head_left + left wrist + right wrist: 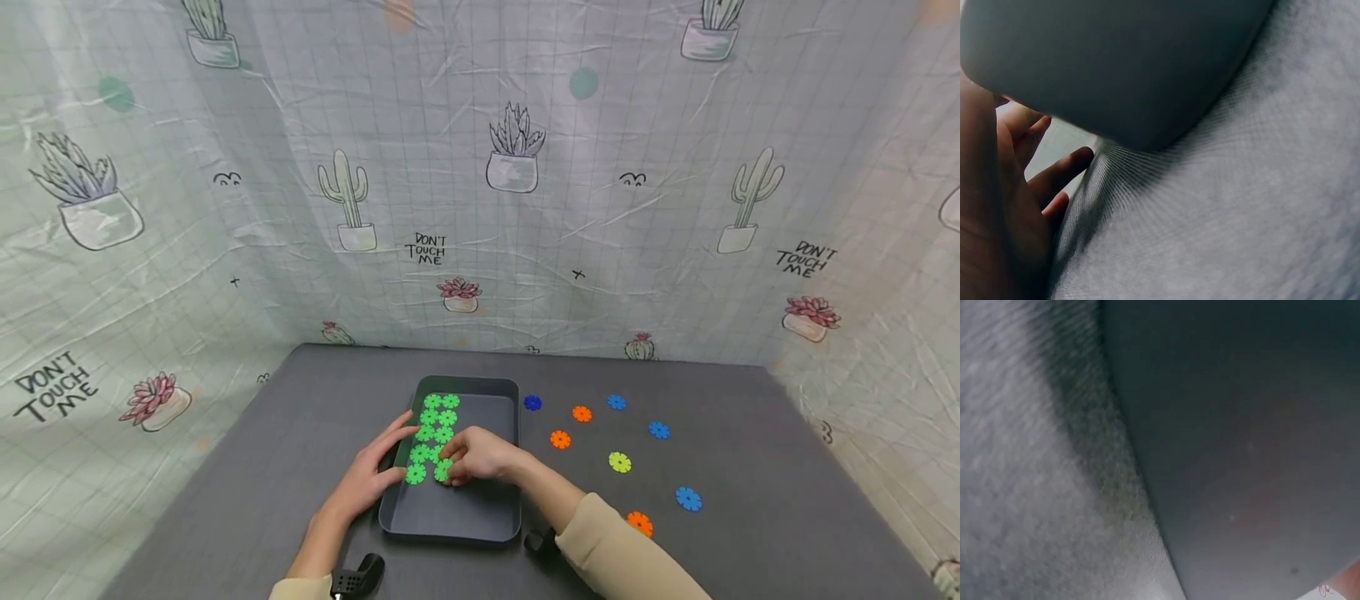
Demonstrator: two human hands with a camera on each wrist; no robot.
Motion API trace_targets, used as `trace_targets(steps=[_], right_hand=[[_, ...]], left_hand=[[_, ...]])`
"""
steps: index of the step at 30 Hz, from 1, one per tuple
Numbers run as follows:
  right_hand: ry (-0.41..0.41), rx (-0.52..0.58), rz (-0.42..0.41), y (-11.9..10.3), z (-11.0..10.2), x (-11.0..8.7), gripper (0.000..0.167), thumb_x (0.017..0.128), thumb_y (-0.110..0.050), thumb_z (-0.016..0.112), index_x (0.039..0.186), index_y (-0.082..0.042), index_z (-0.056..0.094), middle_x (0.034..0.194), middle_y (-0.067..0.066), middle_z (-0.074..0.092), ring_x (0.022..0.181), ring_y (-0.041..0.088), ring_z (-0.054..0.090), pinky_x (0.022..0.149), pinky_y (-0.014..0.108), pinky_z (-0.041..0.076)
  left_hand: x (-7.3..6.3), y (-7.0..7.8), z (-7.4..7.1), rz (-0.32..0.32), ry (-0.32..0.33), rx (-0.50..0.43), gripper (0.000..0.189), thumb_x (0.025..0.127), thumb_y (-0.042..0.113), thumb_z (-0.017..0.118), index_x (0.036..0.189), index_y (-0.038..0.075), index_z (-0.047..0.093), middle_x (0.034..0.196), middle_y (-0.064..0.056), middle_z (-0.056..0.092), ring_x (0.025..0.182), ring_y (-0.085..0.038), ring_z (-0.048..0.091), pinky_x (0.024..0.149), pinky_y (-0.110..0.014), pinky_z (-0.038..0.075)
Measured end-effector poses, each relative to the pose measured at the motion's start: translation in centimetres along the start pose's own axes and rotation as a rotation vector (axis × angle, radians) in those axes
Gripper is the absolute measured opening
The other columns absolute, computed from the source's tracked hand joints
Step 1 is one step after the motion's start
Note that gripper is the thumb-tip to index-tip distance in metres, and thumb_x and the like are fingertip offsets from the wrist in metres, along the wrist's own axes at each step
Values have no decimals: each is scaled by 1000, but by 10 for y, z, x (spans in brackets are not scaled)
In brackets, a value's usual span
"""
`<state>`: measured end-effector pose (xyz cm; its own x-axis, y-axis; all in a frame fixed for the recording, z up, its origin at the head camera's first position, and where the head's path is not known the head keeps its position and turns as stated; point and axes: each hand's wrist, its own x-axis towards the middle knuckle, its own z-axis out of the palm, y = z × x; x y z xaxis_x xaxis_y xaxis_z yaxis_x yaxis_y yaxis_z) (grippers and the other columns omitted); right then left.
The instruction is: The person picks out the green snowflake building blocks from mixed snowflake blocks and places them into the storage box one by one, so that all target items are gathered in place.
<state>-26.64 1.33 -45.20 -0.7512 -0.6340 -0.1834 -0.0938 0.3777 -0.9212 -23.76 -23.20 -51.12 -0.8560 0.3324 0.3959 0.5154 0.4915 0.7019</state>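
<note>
A dark grey tray [465,515] holds several green notched discs [428,417], laid in two columns along its left side. With thumb and fingers my right hand [483,456] pinches a green notched disc [441,472] at the near end of the right column; the fingertips partly cover it. My left hand [366,477] is at the tray's left rim, fingers spread and fairly straight, the thumb close to the nearest left disc [416,474]. In the left wrist view the tray's outer wall [1135,69] hides part of that hand. The right wrist view shows mostly tray wall [1241,456].
Right of the tray, loose discs lie scattered on the grey table [750,467]: a dark blue disc [532,403], several orange and lighter blue ones, and a yellow disc [619,462]. A printed curtain [465,208] hangs behind and at both sides.
</note>
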Motion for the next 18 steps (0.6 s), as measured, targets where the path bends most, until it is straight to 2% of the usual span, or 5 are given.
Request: trace_targets(steps=[9, 15, 18], right_hand=[[0, 5, -19, 0, 4, 3, 30, 85, 10, 68, 115, 14, 66, 86, 15, 73, 71, 18, 70, 69, 33, 58], [25, -25, -33, 2, 6, 4, 27, 84, 6, 72, 110, 13, 68, 82, 11, 73, 71, 17, 69, 68, 32, 57], [39, -34, -39, 1, 5, 3, 27, 85, 4, 72, 110, 12, 69, 81, 11, 74, 70, 18, 70, 68, 32, 57]], left_hand=[[0, 0, 0, -5, 10, -10, 63, 82, 1, 65, 144, 5, 55, 161, -10, 34, 146, -38, 31, 102, -65, 34], [1, 2, 0, -10, 5, -38, 63, 82, 0, 65, 144, 6, 56, 161, -10, 34, 146, -36, 31, 101, -63, 35], [1, 3, -1, 0, 9, -53, 62, 82, 0, 66, 142, 6, 57, 160, -13, 35, 146, -38, 31, 99, -64, 36]])
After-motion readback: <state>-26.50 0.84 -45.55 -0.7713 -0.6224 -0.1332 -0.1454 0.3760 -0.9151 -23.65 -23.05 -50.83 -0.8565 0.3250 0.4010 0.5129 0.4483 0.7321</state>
